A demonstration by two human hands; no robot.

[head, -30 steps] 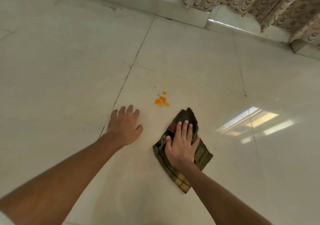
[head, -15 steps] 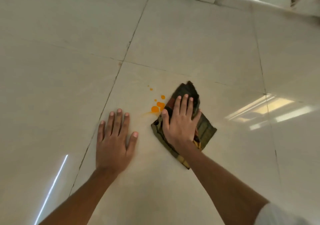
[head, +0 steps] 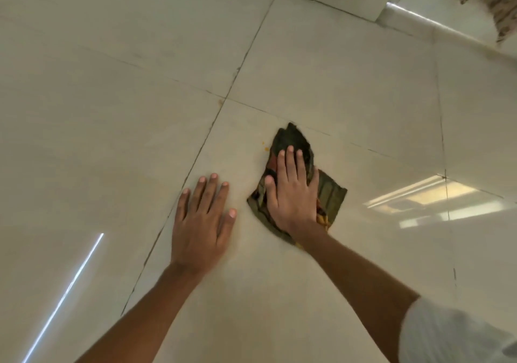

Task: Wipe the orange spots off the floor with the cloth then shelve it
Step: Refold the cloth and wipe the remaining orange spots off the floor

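Left hand [head: 200,222] flat, fingers spread; right hand [head: 292,192] flat, palm down, fingers straight; 2 arms outstretched forward.

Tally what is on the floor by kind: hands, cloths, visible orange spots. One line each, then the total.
Hands: 2, the left hand flat on the floor, the right hand flat on the cloth
Cloth: 1, dark and patterned
Orange spots: 2 small ones in view beside the cloth's left edge; any beneath it are hidden
Total: 5

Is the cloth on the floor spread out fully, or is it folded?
Folded and bunched: the cloth shows overlapping layers and creases under the flat right hand.
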